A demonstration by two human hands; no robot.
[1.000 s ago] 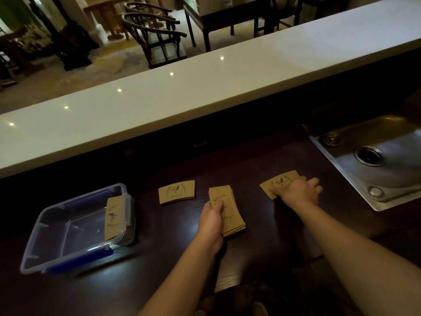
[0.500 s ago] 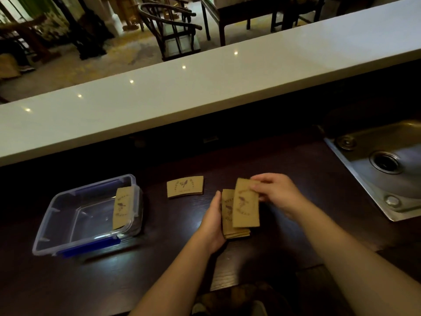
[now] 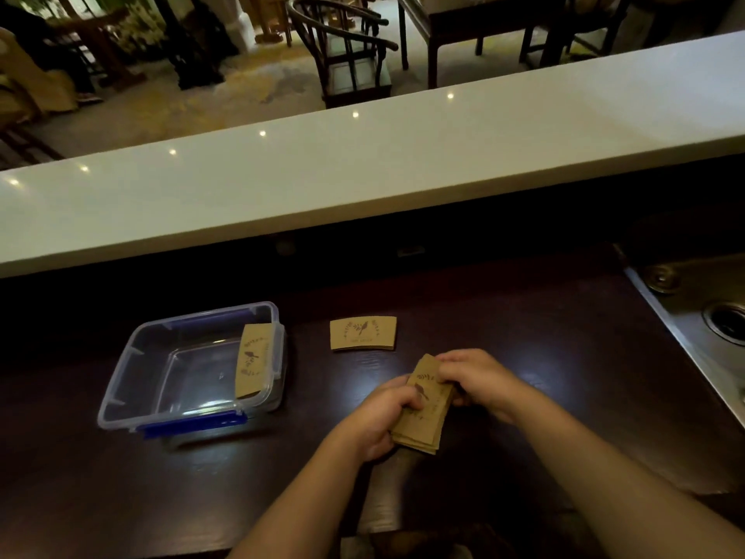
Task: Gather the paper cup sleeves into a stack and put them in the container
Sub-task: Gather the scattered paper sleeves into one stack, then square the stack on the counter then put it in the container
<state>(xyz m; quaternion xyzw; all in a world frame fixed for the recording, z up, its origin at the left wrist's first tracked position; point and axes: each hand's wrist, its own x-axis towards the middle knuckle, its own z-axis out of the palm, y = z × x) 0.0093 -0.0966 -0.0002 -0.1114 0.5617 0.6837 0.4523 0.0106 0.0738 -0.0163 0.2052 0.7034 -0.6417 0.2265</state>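
Note:
A stack of brown paper cup sleeves (image 3: 423, 421) rests on the dark counter in front of me. My left hand (image 3: 379, 421) grips its left edge and my right hand (image 3: 475, 381) presses on its far right corner. One loose sleeve (image 3: 363, 334) with a printed bird lies flat just beyond the stack. Another sleeve (image 3: 253, 359) leans against the inside right wall of the clear plastic container (image 3: 133, 381), which stands to the left with blue clips.
A steel sink (image 3: 709, 328) is set into the counter at the right. A raised white bar top (image 3: 363, 171) runs across behind the dark work surface (image 3: 524, 336). Chairs and tables stand in the room beyond.
My right hand picked a sleeve from the right side of the counter, carried it left and laid it on the stack; both hands now close around the stack.

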